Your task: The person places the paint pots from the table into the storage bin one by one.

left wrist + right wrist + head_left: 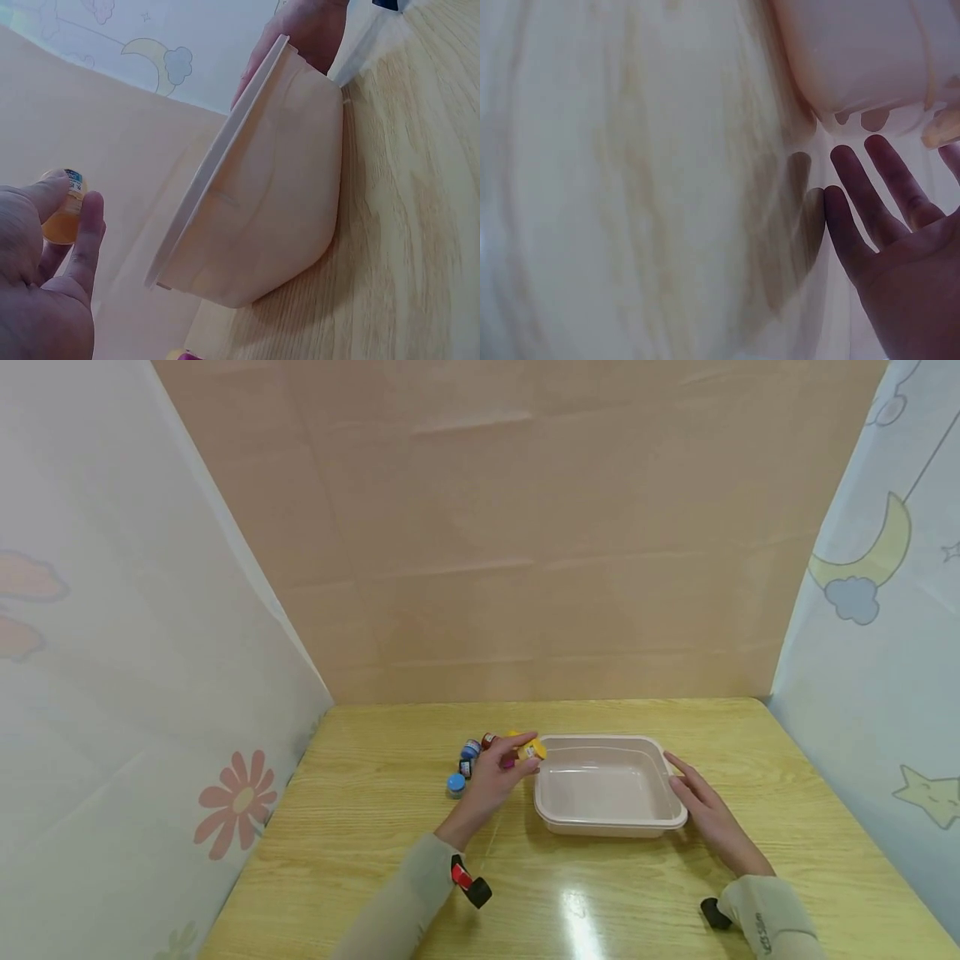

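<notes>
Left hand: small, yellow-capped cylindrical jar held clear of the wood-grain counter.
Thumb and fingers pinch the jar near the far left corner of the pale pink, rectangular plastic basin, which sits toward the counter's far edge. The right hand, fingers straight and slightly spread, is at the basin's right end (firm contact cannot be confirmed). A cluster of small multicoloured jars sits left of the basin, partly hidden by the left hand.

Beside the pale pink basin is the right hand — fingers spread, nearly straight — and wood-grain tabletop extends past the basin.
</notes>
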{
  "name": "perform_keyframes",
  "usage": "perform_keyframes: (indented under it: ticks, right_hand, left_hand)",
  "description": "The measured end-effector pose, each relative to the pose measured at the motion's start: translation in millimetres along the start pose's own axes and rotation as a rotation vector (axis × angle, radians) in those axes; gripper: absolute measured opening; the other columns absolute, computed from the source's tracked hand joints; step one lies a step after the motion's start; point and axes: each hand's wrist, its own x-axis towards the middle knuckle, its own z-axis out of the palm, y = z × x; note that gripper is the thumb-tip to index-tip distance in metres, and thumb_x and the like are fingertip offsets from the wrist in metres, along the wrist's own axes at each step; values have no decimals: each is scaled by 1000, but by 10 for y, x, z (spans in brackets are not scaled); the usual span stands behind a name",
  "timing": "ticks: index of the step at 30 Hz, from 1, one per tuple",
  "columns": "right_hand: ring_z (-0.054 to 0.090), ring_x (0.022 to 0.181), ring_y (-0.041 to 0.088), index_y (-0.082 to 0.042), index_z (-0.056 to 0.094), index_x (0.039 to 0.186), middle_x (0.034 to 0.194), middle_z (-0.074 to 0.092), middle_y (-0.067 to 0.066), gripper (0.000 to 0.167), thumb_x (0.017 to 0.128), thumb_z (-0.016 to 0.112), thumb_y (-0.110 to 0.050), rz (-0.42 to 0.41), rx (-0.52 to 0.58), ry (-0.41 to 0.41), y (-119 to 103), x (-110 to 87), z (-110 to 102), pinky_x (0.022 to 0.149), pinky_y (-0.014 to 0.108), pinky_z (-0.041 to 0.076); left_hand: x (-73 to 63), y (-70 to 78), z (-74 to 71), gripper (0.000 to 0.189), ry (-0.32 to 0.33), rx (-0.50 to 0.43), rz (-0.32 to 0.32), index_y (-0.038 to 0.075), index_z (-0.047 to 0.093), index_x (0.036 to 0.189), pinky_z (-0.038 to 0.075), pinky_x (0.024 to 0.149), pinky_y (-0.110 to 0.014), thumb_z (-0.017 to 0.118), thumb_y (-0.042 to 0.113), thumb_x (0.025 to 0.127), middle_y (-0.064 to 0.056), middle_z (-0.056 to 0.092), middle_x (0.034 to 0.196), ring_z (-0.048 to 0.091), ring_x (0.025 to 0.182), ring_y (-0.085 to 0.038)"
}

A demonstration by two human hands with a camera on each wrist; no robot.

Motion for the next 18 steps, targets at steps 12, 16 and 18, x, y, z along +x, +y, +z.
perform_keyframes:
  ticks: [12,16,18]
  right_hand:
    - [48,111,-15,-19,17,167,149,48,30,59,114,35,-37,-2,35,-15,3,-5,2,88,11,43]
    - [48,110,-15,-19,17,167,149,48,30,59,114,35,-37,-3,36,-12,-4,-7,3,88,11,43]
    - [48,110,-16,-19,17,167,148,48,30,59,114,35,-37,-1,31,-11,-7,-7,5,87,11,43]
  left_hand:
    - [227,31,270,37,82,-40,-76,8,62,128,59,87,-25,76,15,95,-7,65,125,64,106,-16]
    - [311,26,367,33,88,-39,-62,11,65,123,59,86,-25,79,16,93,-5,67,121,64,104,-13]
    - [346,37,420,33,91,-27,-74,13,66,122,59,87,-25,80,18,93,-2,67,120,64,104,-13]
